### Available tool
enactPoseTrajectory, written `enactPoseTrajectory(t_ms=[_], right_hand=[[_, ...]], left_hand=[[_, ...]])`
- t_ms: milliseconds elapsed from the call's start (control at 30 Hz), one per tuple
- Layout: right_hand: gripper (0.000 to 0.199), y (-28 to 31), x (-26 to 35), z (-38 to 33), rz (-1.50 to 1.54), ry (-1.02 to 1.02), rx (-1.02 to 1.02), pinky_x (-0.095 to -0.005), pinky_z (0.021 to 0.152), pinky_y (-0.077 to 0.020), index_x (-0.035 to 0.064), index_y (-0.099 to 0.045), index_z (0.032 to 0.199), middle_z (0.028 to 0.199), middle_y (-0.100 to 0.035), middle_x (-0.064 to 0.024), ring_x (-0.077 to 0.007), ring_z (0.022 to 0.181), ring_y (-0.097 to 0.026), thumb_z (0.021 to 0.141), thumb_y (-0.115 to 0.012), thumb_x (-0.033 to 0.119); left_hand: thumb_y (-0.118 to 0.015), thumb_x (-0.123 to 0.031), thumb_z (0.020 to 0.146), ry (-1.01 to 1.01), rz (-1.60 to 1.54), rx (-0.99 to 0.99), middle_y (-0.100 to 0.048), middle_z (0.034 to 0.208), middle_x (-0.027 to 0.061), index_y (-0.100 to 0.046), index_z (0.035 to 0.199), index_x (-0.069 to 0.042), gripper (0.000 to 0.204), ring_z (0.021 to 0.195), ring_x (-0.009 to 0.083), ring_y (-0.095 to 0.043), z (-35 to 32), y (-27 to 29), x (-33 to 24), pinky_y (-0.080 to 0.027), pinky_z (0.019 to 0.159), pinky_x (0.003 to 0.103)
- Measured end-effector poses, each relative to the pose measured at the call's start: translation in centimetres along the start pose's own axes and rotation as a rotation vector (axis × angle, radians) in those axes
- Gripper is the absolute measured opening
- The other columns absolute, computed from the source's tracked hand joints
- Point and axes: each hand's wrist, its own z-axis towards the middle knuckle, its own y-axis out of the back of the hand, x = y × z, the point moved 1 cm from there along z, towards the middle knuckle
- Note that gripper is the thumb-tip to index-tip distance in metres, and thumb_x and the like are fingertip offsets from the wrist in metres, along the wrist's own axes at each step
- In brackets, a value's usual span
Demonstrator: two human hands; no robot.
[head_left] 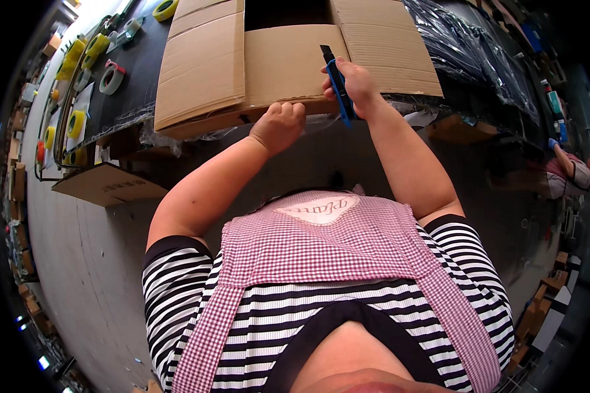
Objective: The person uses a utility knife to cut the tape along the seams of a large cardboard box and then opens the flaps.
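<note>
In front of me a large brown cardboard box (292,62) lies on the dark workbench, with a dark opening between its flaps at the far side. My right hand (357,85) is closed around a blue and black utility knife (338,82), held over the near flap with its dark tip pointing away from me. At the box's near edge my left hand (280,124) is curled, its knuckles up and its fingertips out of sight against the cardboard. Whether those fingers pinch the edge or something thin is hidden.
Several tape rolls (111,78) lie along the bench's left side, by a metal rail. Dark plastic wrapping (475,52) is heaped to the right of the box. A cardboard piece (111,185) juts out below the bench. Another person (567,171) is at the far right.
</note>
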Motion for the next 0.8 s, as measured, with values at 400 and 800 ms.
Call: enactPoseTrajectory(t_ms=[400, 800], right_hand=[[0.048, -0.1, -0.1, 0.2, 0.019, 0.019, 0.008, -0.0306, 0.062, -0.0534, -0.0018, -0.061, 0.105, 0.078, -0.065, -0.0089, -0.0159, 0.063, -0.062, 0.109, -0.036, 0.038], [0.036, -0.2, -1.1, -5.8, -0.866, -0.107, 0.267, -0.0353, 0.075, -0.0545, 0.0040, -0.069, 0.118, 0.092, -0.071, -0.0111, -0.0216, 0.078, -0.068, 0.103, -0.052, 0.031]], left_hand=[[-0.059, -0.013, 0.089, 0.510, -0.537, 0.123, -0.056, 0.089, 0.0101, -0.058, 0.087, -0.008, 0.006, 0.078, 0.0318, -0.065, -3.2, 1.4, -1.9, -0.052, 0.068, 0.046], [-0.063, -0.013, 0.092, 1.255, -1.420, 0.211, -0.069, 0.091, 0.0211, -0.064, 0.106, -0.003, 0.017, 0.088, 0.0424, -0.066, -5.2, 0.4, -3.1, -0.052, 0.080, 0.045]])
